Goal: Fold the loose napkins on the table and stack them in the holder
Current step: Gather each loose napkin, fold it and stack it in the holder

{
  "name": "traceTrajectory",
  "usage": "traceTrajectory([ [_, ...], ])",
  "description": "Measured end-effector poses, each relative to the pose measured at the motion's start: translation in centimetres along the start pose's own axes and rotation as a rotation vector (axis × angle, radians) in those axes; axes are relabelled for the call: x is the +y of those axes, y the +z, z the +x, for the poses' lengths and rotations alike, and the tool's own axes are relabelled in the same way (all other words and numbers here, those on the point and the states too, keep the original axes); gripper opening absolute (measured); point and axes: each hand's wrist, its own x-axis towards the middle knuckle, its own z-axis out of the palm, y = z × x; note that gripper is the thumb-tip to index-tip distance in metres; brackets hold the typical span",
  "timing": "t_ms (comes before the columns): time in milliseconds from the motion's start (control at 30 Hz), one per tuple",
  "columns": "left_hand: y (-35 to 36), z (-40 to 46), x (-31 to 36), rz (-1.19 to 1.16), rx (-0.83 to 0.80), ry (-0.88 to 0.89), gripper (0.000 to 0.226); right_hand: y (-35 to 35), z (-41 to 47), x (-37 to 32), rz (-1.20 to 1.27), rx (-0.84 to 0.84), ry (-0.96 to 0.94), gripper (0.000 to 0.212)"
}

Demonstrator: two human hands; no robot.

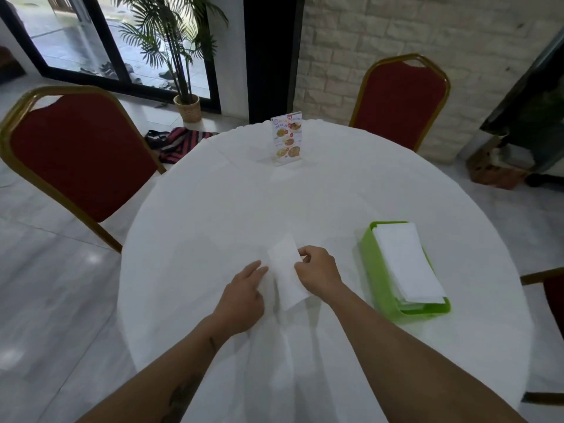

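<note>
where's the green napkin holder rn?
In the head view the green napkin holder sits on the white table, on the person's right, just beyond the right hand, with a stack of folded napkins already in it.

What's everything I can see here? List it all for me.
table: one, round, white cloth, centre
napkin: one, white, near edge, between the hands
holder: one, green, right side of table
stacked napkins: several, white, in the holder
menu stand: one, colourful, far side of table
chairs: two fully seen, red with gold frames, far side; part of another at right
potted palm: one, green, by the window
striped bag: one, on the floor
left hand: fingers resting on the napkin
right hand: fingers pinching the napkin's edge
</note>
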Motion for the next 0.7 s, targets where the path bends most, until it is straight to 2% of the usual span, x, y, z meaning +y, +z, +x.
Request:
traceTrajectory([
  [133,0.0,1.1,4.0,-0.206,0.086,-0.068,0.057,-5.7,-0.3,-0.9,0.024,0.074,-0.184,0.034],
  [233,0.5,2.0,7.4,-0.294,0.114,-0.05,0.056,-11.3,-0.4,-0.4,0.112,0.179,-0.232,0.034],
  [333,1.6,2.8,11.1,-0.302,0.096,0.005,0.057,-16.3,-0.2,2.1,0.153,0.253,-0.169,0.033],
  [433,3.2,3.3,15.2,-0.259,0.065,0.077,0.06,-19.3,-0.2,6.3,0.066,0.287,-0.024,0.037],
  [533,5.0,3.5,18.9,-0.202,0.054,0.122,0.061,-20.2,-0.4,9.8,0.014,0.259,0.085,0.044],
  [700,7.6,2.8,22.7,-0.144,0.041,0.13,0.061,-20.8,-0.6,11.5,0.002,0.225,0.107,0.049],
])
